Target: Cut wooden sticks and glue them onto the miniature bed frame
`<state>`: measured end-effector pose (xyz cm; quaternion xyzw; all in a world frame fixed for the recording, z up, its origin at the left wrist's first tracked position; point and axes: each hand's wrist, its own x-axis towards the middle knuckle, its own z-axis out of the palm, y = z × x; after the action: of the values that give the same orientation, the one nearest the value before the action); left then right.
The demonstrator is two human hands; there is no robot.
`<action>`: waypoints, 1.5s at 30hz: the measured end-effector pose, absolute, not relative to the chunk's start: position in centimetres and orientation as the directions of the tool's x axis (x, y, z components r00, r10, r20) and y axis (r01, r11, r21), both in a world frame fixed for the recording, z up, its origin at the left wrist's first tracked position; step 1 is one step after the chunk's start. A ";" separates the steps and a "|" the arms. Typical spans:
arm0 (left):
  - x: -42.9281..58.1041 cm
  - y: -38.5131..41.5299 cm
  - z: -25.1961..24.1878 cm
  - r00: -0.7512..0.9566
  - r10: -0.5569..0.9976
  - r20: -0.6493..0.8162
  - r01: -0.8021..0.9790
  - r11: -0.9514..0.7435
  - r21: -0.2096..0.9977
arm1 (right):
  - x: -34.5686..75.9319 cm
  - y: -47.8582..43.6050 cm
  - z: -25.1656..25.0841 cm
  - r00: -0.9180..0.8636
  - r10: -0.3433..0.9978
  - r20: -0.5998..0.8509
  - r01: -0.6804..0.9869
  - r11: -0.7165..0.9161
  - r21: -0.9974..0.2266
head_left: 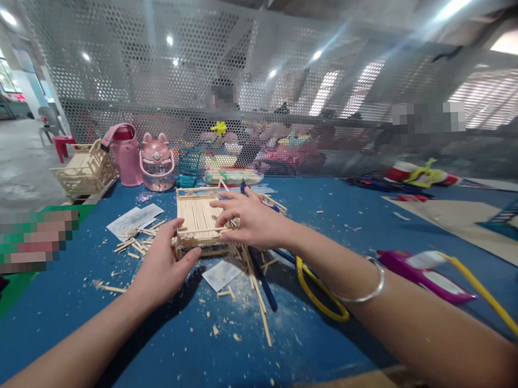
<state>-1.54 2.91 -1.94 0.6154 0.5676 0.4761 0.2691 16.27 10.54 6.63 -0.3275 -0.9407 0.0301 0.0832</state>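
A small model bed of pale wooden sticks, with a flat slatted top and low rails, stands on the blue table. My left hand holds its front left corner, thumb in front and fingers at the side. Over its right side reaches my right hand, fingers spread, fingertips close to or touching the front rail. Whether it pinches a small stick is unclear. Loose wooden sticks and a dark blue pen-like tool lie below my right hand. Part of the model's right side is hidden behind that hand.
Scissors with a yellow handle lie under my right forearm. Right of it is a purple tool with a yellow cord. A pink flask, a clear pink bottle and another stick model stand at the back left. Paper pieces and shavings are scattered.
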 end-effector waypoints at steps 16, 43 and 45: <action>-1.5 3.0 -1.8 -0.199 0.950 0.239 0.414 -0.140 0.899 | 18.9 11.0 6.6 -0.759 0.528 0.381 0.494 0.848 -0.191; -1.5 4.1 -0.8 -0.132 0.956 0.261 0.582 -0.139 0.802 | 19.4 6.3 1.8 -0.887 0.462 0.006 0.442 0.852 -0.282; -1.5 4.1 -0.8 -0.105 0.960 0.259 0.599 -0.146 0.787 | 19.4 6.4 1.8 -0.872 0.489 0.008 0.469 0.841 -0.270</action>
<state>-1.52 4.06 -0.78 0.6327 0.6162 0.4158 0.2170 19.36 6.40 1.77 -0.2499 -0.9587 0.1306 0.0383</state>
